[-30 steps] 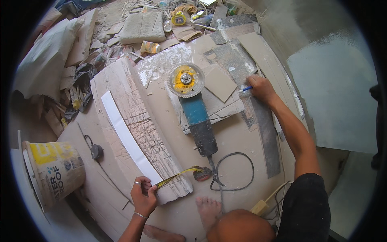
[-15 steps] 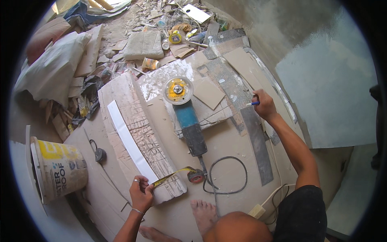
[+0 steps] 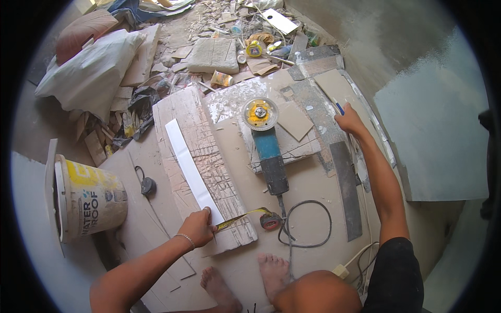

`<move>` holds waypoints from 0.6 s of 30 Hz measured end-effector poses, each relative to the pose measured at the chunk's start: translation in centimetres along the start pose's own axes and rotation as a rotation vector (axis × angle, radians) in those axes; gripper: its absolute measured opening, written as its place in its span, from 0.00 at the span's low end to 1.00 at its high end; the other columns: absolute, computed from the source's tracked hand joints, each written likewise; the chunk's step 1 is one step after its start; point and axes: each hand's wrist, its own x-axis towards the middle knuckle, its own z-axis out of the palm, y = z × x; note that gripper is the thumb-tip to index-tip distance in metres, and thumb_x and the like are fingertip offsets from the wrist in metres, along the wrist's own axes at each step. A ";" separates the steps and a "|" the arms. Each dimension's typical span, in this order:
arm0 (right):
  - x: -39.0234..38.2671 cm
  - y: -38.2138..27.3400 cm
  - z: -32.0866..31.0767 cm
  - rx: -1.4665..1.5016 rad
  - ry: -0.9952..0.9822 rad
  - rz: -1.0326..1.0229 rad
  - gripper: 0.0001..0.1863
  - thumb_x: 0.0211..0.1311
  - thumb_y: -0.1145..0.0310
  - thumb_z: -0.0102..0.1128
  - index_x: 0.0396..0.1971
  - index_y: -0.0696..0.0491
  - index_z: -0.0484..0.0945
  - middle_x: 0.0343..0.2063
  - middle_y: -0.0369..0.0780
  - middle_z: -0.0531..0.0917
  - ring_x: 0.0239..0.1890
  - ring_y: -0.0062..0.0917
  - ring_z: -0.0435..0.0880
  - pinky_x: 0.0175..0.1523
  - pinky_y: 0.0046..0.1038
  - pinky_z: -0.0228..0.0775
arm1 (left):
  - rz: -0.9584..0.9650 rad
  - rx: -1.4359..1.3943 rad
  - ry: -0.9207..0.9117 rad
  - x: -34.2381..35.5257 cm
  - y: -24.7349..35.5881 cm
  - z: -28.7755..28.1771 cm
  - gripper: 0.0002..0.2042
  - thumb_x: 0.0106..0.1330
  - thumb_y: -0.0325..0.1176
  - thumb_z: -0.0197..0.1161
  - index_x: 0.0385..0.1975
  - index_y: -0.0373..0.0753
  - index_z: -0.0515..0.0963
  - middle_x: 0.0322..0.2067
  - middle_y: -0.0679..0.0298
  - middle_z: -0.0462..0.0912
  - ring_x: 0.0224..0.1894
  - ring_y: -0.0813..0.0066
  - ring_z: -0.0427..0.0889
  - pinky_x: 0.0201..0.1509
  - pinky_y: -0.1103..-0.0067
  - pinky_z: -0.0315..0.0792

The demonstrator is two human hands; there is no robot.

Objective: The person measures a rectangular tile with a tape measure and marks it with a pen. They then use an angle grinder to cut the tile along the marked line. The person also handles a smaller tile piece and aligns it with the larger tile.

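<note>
My left hand [image 3: 195,227] grips the yellow tape blade [image 3: 237,217] at the lower end of a long white strip [image 3: 186,164] on a scored, pale block [image 3: 166,109]. The blade runs right to its red-and-black case [image 3: 270,220]. My right hand [image 3: 348,120] holds a blue pen [image 3: 340,108] beside a long beige board [image 3: 330,82] and grey speckled strips [image 3: 305,108]. Between my hands lies a teal-and-black angle grinder [image 3: 269,154] with a toothed disc [image 3: 260,113] on top, next to a square tile [image 3: 296,120] on a cut slab [image 3: 308,150].
A dirty bucket [image 3: 96,203] stands at left. Rubble [image 3: 224,26], a white sheet [image 3: 86,73] and debris fill the back. Power cords [image 3: 313,244] coil near my bare feet [image 3: 272,274]. A dark charcoal strip [image 3: 345,193] lies right. A pale sheet [image 3: 428,141] is beside the wall.
My left hand has turned over at the strip's end, its forearm swinging leftward. My right hand has shifted along the boards, changing the pen's angle. The whole view has moved slightly.
</note>
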 end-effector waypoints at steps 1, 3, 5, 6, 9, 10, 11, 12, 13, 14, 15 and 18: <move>0.2 0.5 0.9 -0.055 0.018 -0.046 0.16 0.63 0.67 0.63 0.45 0.63 0.77 0.39 0.57 0.88 0.45 0.54 0.90 0.53 0.45 0.80 | -0.013 0.046 -0.040 0.3 0.4 -0.4 0.14 0.63 0.31 0.76 0.40 0.31 0.78 0.36 0.42 0.88 0.42 0.41 0.90 0.48 0.58 0.83; 0.8 2.0 1.7 -0.070 -0.009 -0.064 0.18 0.63 0.67 0.64 0.48 0.63 0.78 0.41 0.58 0.88 0.47 0.55 0.89 0.55 0.44 0.80 | -0.021 0.115 -0.094 0.7 0.9 -1.2 0.15 0.63 0.33 0.78 0.38 0.32 0.80 0.36 0.42 0.89 0.42 0.41 0.90 0.50 0.59 0.84; 1.4 3.8 2.0 -0.008 -0.112 -0.022 0.19 0.63 0.67 0.67 0.50 0.62 0.79 0.42 0.57 0.89 0.46 0.52 0.90 0.54 0.42 0.80 | 0.038 0.104 -0.067 1.0 1.0 -1.8 0.13 0.62 0.33 0.78 0.36 0.33 0.80 0.34 0.43 0.89 0.41 0.42 0.90 0.49 0.59 0.84; 1.3 4.9 1.8 0.009 -0.109 -0.043 0.19 0.64 0.66 0.68 0.51 0.61 0.80 0.42 0.56 0.89 0.46 0.49 0.91 0.54 0.41 0.80 | 0.035 0.094 -0.082 1.0 0.9 -1.9 0.13 0.62 0.33 0.78 0.34 0.33 0.81 0.33 0.44 0.89 0.40 0.42 0.91 0.48 0.59 0.84; 0.8 6.9 1.1 0.024 -0.117 -0.098 0.18 0.68 0.63 0.71 0.50 0.60 0.82 0.42 0.52 0.90 0.47 0.42 0.91 0.54 0.39 0.80 | -0.007 -0.025 -0.028 0.6 0.3 -1.2 0.12 0.61 0.32 0.79 0.32 0.34 0.80 0.29 0.46 0.88 0.37 0.43 0.90 0.44 0.58 0.83; 0.5 7.3 0.7 0.029 -0.108 -0.079 0.17 0.70 0.62 0.72 0.48 0.59 0.83 0.42 0.51 0.91 0.47 0.39 0.91 0.54 0.38 0.80 | -0.015 -0.054 -0.003 0.4 0.1 -0.7 0.12 0.60 0.31 0.78 0.31 0.35 0.80 0.30 0.46 0.88 0.37 0.43 0.90 0.44 0.58 0.83; 0.3 7.6 0.0 -0.027 -0.012 -0.122 0.15 0.71 0.62 0.71 0.47 0.59 0.84 0.42 0.50 0.91 0.47 0.39 0.91 0.54 0.38 0.80 | 0.002 -0.075 0.032 0.3 -0.2 -0.3 0.11 0.60 0.31 0.78 0.31 0.35 0.80 0.29 0.47 0.88 0.36 0.44 0.90 0.43 0.58 0.83; -0.2 8.0 -0.6 -0.052 0.076 -0.136 0.14 0.73 0.62 0.70 0.45 0.59 0.85 0.41 0.49 0.91 0.47 0.39 0.91 0.54 0.39 0.80 | -0.013 -0.115 0.046 0.0 -0.6 0.0 0.11 0.60 0.31 0.78 0.32 0.35 0.80 0.29 0.47 0.88 0.36 0.44 0.90 0.43 0.58 0.82; -0.6 8.3 -1.3 -0.121 0.145 -0.156 0.12 0.73 0.64 0.68 0.44 0.59 0.85 0.41 0.48 0.91 0.47 0.40 0.91 0.55 0.39 0.81 | -0.014 -0.155 0.054 0.1 -1.0 0.1 0.11 0.61 0.31 0.77 0.32 0.35 0.80 0.28 0.47 0.88 0.36 0.43 0.90 0.43 0.57 0.82; -1.2 8.5 -2.3 -0.160 0.215 -0.125 0.11 0.74 0.66 0.67 0.43 0.59 0.85 0.41 0.48 0.91 0.47 0.40 0.91 0.55 0.39 0.81 | -0.008 -0.200 0.062 0.1 -1.3 0.3 0.11 0.61 0.31 0.77 0.33 0.35 0.80 0.28 0.47 0.88 0.36 0.43 0.90 0.43 0.57 0.82; -2.0 8.7 -3.0 -0.239 0.268 -0.166 0.10 0.74 0.67 0.66 0.44 0.59 0.85 0.41 0.48 0.91 0.47 0.41 0.91 0.55 0.40 0.81 | 0.013 -0.248 0.091 0.0 -1.6 0.7 0.10 0.61 0.29 0.77 0.32 0.35 0.79 0.27 0.47 0.87 0.35 0.44 0.89 0.42 0.59 0.81; -4.8 6.7 -4.8 -0.370 0.506 -0.257 0.08 0.74 0.71 0.62 0.46 0.59 0.84 0.43 0.48 0.90 0.46 0.41 0.91 0.54 0.40 0.82 | 0.065 -0.400 0.202 -0.8 -2.5 2.2 0.10 0.61 0.26 0.76 0.30 0.33 0.79 0.26 0.47 0.86 0.32 0.45 0.88 0.39 0.62 0.80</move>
